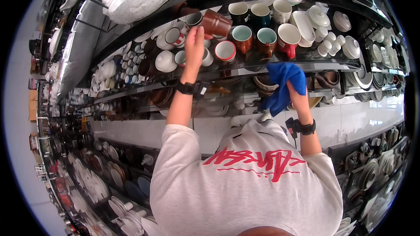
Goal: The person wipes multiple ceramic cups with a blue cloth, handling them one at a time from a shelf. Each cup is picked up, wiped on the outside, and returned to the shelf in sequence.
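My left hand (pixel 196 44) holds a brown ceramic cup (pixel 216 23), tilted on its side above the mugs on a black shelf. In my right hand (pixel 298 96) is a bunched blue cloth (pixel 284 83), held in front of the shelf's edge. Just below the brown cup stands a white mug with a red rim (pixel 225 50). To its right are two brown mugs with pale green insides (pixel 242 36) and a red mug with a cream inside (pixel 288 36). Behind them stand a dark green mug (pixel 260 12) and a white mug (pixel 282 9).
Oblong white dishes (pixel 303 29), lidded white bowls (pixel 317 17) and small white cups fill the shelf's right part. A white lidded pot (pixel 165 61) and more cups stand left. A large speckled dish (pixel 142 0) sits upper left. Racks of plates (pixel 118 177) stand behind me.
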A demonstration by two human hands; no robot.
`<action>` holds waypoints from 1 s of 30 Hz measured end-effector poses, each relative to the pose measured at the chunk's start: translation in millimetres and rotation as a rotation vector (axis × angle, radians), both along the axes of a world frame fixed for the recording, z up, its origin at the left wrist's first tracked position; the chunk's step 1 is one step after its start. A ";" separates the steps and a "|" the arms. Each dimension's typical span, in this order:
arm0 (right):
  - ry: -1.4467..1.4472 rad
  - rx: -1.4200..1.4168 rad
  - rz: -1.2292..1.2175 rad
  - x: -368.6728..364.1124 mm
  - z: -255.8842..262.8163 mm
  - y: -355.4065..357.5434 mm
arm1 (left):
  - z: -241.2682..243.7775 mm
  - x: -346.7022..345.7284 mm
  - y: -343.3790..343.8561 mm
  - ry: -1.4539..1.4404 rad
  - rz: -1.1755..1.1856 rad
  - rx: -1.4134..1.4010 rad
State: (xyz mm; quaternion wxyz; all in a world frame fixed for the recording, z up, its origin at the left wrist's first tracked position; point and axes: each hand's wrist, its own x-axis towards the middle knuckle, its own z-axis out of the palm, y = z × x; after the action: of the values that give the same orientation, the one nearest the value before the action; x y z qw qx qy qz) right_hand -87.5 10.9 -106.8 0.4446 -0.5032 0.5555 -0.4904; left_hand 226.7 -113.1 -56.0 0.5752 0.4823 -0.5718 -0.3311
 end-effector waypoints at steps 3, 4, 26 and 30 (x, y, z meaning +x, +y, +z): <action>-0.139 -0.213 -0.173 17.0 4.2 -3.1 | -5.7 -1.9 34.7 0.137 -0.117 0.067; -0.148 -0.176 -0.096 23.6 17.3 -4.7 | -4.6 -6.8 48.8 0.135 -0.142 0.081; -0.551 0.064 0.272 172.5 6.5 29.4 | -16.8 18.1 138.0 0.344 -0.340 0.059; -0.230 -0.402 0.120 204.5 31.6 40.2 | -30.8 27.2 148.2 0.433 -0.374 0.159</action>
State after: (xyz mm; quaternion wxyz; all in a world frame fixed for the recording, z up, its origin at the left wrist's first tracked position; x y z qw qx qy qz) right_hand 117.0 51.1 -75.2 0.4242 -0.5546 0.3616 -0.6178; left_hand 253.9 35.0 -86.8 0.5732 0.3302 -0.4869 -0.5704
